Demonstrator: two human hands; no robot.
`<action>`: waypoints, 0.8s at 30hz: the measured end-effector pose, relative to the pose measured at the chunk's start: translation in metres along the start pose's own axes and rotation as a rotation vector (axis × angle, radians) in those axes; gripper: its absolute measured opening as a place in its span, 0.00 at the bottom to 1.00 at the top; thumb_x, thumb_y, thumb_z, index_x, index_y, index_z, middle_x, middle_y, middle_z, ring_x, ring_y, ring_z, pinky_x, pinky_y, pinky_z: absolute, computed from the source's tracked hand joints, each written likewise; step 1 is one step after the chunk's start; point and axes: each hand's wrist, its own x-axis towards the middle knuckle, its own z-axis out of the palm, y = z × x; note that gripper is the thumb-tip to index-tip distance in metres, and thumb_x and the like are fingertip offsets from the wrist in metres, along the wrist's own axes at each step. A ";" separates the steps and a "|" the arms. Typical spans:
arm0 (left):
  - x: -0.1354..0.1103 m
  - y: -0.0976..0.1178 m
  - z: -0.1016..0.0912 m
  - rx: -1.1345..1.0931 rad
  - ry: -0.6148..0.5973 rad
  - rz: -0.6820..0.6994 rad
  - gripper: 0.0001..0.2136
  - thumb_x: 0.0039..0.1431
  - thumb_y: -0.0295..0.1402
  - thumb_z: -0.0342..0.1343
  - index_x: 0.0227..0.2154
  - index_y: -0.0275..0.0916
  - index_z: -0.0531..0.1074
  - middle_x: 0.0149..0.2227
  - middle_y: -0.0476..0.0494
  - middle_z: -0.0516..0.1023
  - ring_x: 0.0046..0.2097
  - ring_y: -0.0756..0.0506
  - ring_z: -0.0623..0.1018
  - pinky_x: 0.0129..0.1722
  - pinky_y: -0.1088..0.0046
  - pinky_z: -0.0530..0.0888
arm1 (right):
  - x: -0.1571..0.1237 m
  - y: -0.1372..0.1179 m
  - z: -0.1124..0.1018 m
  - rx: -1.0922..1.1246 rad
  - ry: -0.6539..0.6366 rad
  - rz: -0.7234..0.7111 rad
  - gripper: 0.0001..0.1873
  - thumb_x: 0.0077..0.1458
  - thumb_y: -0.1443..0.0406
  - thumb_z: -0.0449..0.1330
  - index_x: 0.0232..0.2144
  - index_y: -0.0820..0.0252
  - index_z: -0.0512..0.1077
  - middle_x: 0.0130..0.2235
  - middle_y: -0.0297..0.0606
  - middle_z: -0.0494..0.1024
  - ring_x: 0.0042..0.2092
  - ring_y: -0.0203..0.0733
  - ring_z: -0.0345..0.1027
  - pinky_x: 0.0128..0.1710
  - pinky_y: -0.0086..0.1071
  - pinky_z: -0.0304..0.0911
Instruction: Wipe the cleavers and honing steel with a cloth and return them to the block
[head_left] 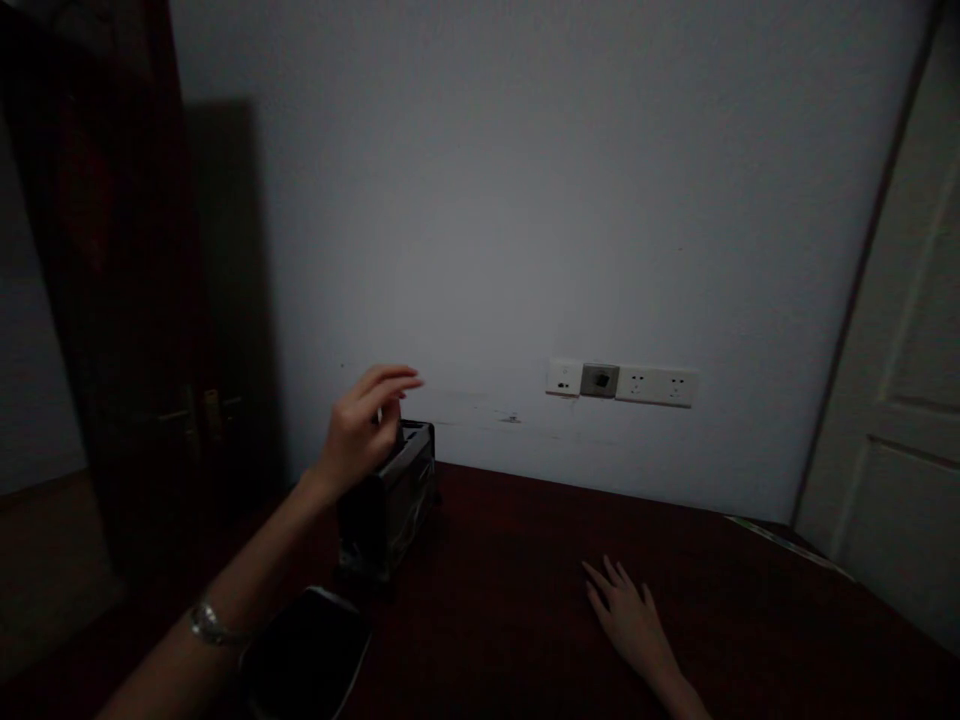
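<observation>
My left hand (364, 425), wearing a silver bracelet (208, 622) at the wrist, is raised over a dark, box-shaped thing (409, 490) with shiny sides. Its upper fingers reach out to the right while the thumb side bends down towards the top of the box. Whether it touches the box is hard to make out, and nothing shows in its grasp. Lower right, my right hand (626, 615) rests palm down on the dark red table (510, 580), fingers spread. A flat black thing with a pale rim (311, 655) lies beside my left forearm.
Behind the table stands a pale wall (487, 220) with a row of sockets (621, 383). A dark door (135, 300) with a handle is on the left, a pale panelled door (900, 400) on the right. A thin strip (787, 545) lies along the table's right edge.
</observation>
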 end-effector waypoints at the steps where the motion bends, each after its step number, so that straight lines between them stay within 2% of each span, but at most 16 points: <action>1: 0.003 -0.019 -0.014 0.047 0.051 -0.059 0.13 0.55 0.21 0.47 0.39 0.38 0.71 0.42 0.43 0.71 0.44 0.48 0.72 0.41 0.70 0.72 | 0.001 0.001 0.002 -0.009 0.004 -0.005 0.26 0.57 0.56 0.41 0.56 0.50 0.60 0.60 0.44 0.58 0.61 0.50 0.47 0.56 0.52 0.44; 2: 0.004 -0.040 -0.026 0.067 0.088 -0.117 0.11 0.54 0.22 0.48 0.38 0.38 0.71 0.42 0.43 0.70 0.42 0.49 0.73 0.39 0.71 0.73 | 0.001 0.002 0.005 -0.018 0.006 -0.006 0.26 0.57 0.56 0.41 0.56 0.50 0.60 0.59 0.44 0.58 0.61 0.51 0.47 0.56 0.52 0.44; 5: -0.003 -0.102 -0.052 0.079 0.068 -0.305 0.11 0.52 0.29 0.53 0.40 0.38 0.69 0.42 0.43 0.70 0.41 0.48 0.73 0.37 0.70 0.74 | 0.004 0.006 0.014 -0.022 0.009 -0.012 0.26 0.56 0.55 0.41 0.56 0.49 0.60 0.59 0.43 0.58 0.61 0.51 0.47 0.56 0.53 0.44; 8: -0.016 -0.151 -0.065 -0.037 -0.102 -0.518 0.18 0.46 0.35 0.58 0.40 0.34 0.68 0.41 0.40 0.72 0.41 0.45 0.74 0.39 0.65 0.73 | 0.007 0.011 0.024 -0.016 0.032 -0.025 0.27 0.56 0.55 0.41 0.56 0.50 0.60 0.60 0.43 0.58 0.61 0.51 0.47 0.55 0.54 0.45; 10: -0.024 -0.172 -0.067 -0.151 -0.252 -0.660 0.21 0.42 0.38 0.61 0.40 0.33 0.69 0.40 0.39 0.74 0.41 0.44 0.75 0.42 0.62 0.72 | 0.009 0.014 0.032 -0.026 0.031 -0.030 0.27 0.56 0.54 0.41 0.56 0.50 0.59 0.60 0.43 0.57 0.61 0.51 0.47 0.56 0.54 0.44; 12: -0.032 -0.182 -0.065 -0.254 -0.375 -0.750 0.22 0.40 0.38 0.62 0.40 0.33 0.69 0.40 0.39 0.75 0.41 0.43 0.75 0.44 0.61 0.71 | 0.012 0.018 0.039 -0.044 0.017 -0.031 0.28 0.55 0.54 0.41 0.56 0.49 0.59 0.60 0.43 0.57 0.61 0.51 0.47 0.56 0.53 0.44; 14: -0.039 -0.185 -0.059 -0.330 -0.448 -0.787 0.23 0.40 0.37 0.63 0.41 0.34 0.69 0.42 0.39 0.76 0.43 0.43 0.75 0.46 0.61 0.69 | 0.014 0.022 0.046 -0.057 0.020 -0.036 0.28 0.54 0.54 0.42 0.56 0.50 0.59 0.60 0.44 0.57 0.61 0.51 0.47 0.56 0.53 0.45; 18: -0.052 -0.184 -0.039 -0.428 -0.497 -0.794 0.22 0.41 0.35 0.63 0.41 0.34 0.70 0.39 0.41 0.77 0.43 0.44 0.75 0.47 0.62 0.68 | 0.016 0.028 0.054 -0.029 0.079 -0.065 0.28 0.54 0.54 0.40 0.55 0.52 0.61 0.59 0.44 0.59 0.61 0.52 0.48 0.55 0.54 0.45; 24: -0.064 -0.189 -0.015 -0.565 -0.575 -0.752 0.20 0.44 0.33 0.62 0.43 0.34 0.70 0.42 0.41 0.76 0.43 0.45 0.74 0.47 0.65 0.67 | 0.012 0.028 0.046 0.051 0.067 -0.128 0.24 0.52 0.55 0.42 0.46 0.48 0.70 0.56 0.39 0.65 0.60 0.55 0.50 0.54 0.58 0.45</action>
